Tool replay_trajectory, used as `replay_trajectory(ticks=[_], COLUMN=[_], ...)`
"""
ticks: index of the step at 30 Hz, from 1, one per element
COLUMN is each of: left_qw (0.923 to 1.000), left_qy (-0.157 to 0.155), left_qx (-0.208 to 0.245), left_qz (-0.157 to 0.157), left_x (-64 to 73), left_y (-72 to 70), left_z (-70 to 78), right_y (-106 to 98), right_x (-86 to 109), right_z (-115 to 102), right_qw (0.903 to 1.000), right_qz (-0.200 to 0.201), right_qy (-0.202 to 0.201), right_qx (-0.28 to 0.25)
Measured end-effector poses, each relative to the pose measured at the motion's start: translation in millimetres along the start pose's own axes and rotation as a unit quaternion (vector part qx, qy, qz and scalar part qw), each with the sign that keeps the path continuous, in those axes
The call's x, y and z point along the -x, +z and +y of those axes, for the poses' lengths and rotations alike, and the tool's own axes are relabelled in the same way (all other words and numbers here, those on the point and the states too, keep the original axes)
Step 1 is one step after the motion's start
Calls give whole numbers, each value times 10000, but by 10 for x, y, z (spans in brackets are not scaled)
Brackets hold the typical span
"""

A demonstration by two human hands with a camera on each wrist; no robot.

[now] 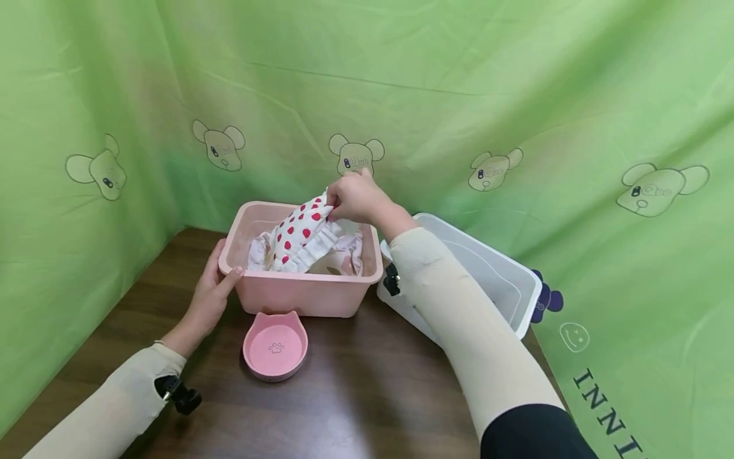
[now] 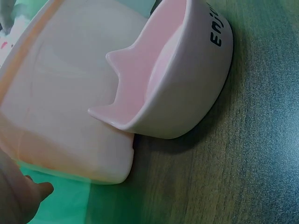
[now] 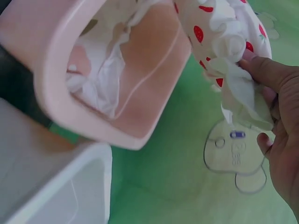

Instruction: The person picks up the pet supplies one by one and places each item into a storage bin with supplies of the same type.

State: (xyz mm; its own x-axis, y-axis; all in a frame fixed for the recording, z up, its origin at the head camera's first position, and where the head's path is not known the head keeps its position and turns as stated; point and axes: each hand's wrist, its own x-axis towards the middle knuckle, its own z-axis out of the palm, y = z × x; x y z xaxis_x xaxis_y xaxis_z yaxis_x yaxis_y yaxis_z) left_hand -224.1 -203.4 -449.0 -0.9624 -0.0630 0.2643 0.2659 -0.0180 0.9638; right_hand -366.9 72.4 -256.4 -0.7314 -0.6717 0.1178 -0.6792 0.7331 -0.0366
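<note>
A pink plastic bin stands on the table with several pieces of pale cloth inside. My left hand grips its left end, thumb over the front corner of the rim. Above the bin, my right hand pinches a white ruffled cloth piece printed with red strawberries. This piece is raised at its upper right end, while its lower part hangs into the bin. The right wrist view shows the thumb and fingers closed on the ruffled edge. What kind of item the cloth is cannot be told.
A pink cat-eared bowl with a paw print sits just in front of the bin. To the right, a whitish-grey bin stands at an angle, partly behind my right forearm. Green printed curtain hangs behind the brown wooden table.
</note>
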Motion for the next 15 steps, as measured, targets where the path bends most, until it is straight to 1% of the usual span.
replay_trajectory(ticks=[4,7,11,15], left_qw=[10000,9999,9999,9998], left_qy=[42,78,71,53], left_qx=[-37,-76,-71,-147], left_qz=[22,49,95,128], left_x=[20,52,113,165], left_y=[-16,-41,-58,-63], left_z=[-15,-45,-68,-62], right_y=[100,170,253,291], right_x=[-118,-178,-191,-167], right_z=[-126,-213,-295,-327], right_qw=[9999,9998,9997,9994], right_qz=[-69,-117,-192,-351], right_qy=[-103,-109,-99,-50], right_qx=[118,111,68,-37])
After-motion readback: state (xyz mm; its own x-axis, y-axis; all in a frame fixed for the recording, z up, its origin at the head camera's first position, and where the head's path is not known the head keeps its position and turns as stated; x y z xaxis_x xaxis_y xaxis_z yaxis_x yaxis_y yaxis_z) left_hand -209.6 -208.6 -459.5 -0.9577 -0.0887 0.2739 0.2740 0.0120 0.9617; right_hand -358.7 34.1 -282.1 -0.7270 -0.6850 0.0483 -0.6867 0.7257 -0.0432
